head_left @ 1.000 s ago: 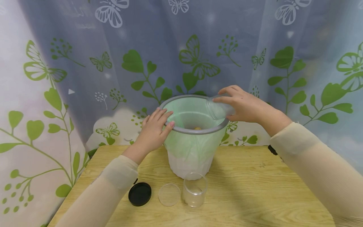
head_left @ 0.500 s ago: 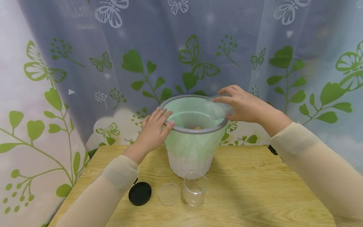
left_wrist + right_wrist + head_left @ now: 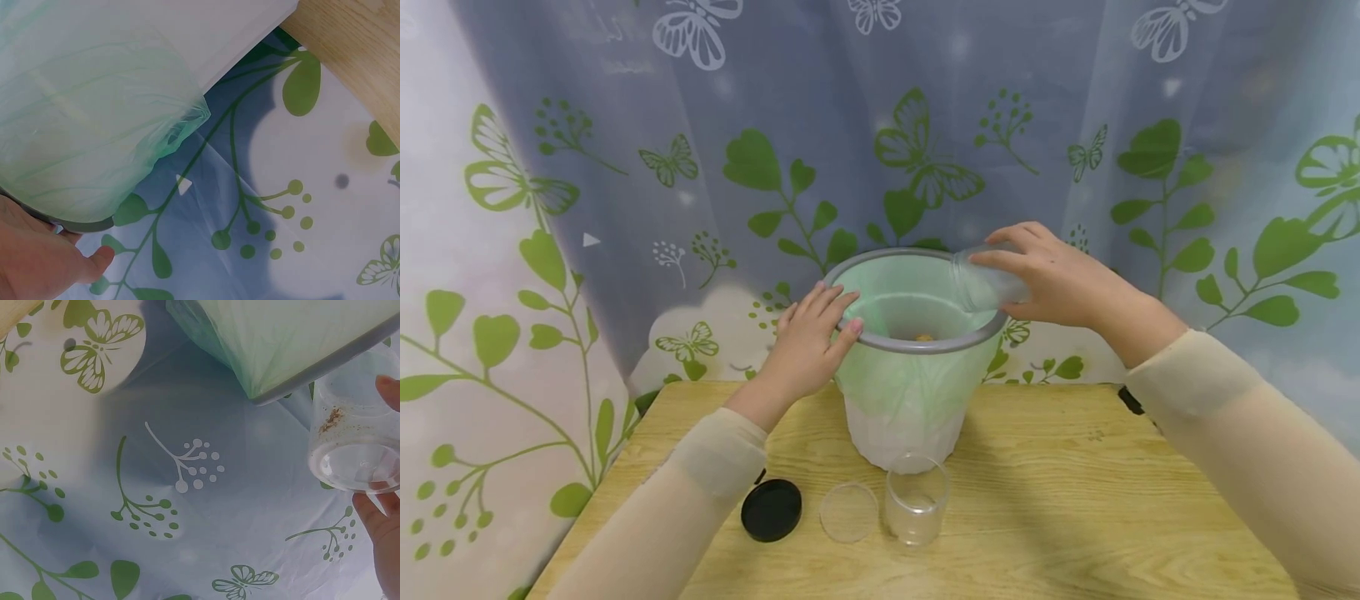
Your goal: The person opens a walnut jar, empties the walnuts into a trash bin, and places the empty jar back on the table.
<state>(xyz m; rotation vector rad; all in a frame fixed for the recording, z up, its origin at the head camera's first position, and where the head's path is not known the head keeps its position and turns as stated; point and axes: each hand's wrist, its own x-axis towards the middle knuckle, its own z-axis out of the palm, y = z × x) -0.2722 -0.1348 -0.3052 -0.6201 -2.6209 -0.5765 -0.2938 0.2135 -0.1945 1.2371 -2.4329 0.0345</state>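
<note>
In the head view, a white trash can (image 3: 902, 425) with a grey rim and a green liner bag (image 3: 910, 379) stands on the table. My left hand (image 3: 808, 342) rests on the left of its rim, fingers laid straight over the edge. At the rim's right side, my right hand (image 3: 1060, 275) holds a clear plastic jar (image 3: 983, 287) on its side, mouth toward the inside of the can. Brown crumbs (image 3: 333, 419) cling to the jar's wall in the right wrist view. A small yellowish-brown thing (image 3: 924, 337) shows deep in the can; its kind is unclear.
In front of the can, a second clear jar (image 3: 917, 521) stands upright on the wooden table (image 3: 1075, 500). A clear disc (image 3: 848, 512) and a black lid (image 3: 772, 510) lie left of it. Behind hangs a blue curtain (image 3: 820, 83) with butterflies and leaves.
My right hand and the tilted jar have shifted very slightly right and up. My left hand stays on the rim, and the things on the table have not moved.
</note>
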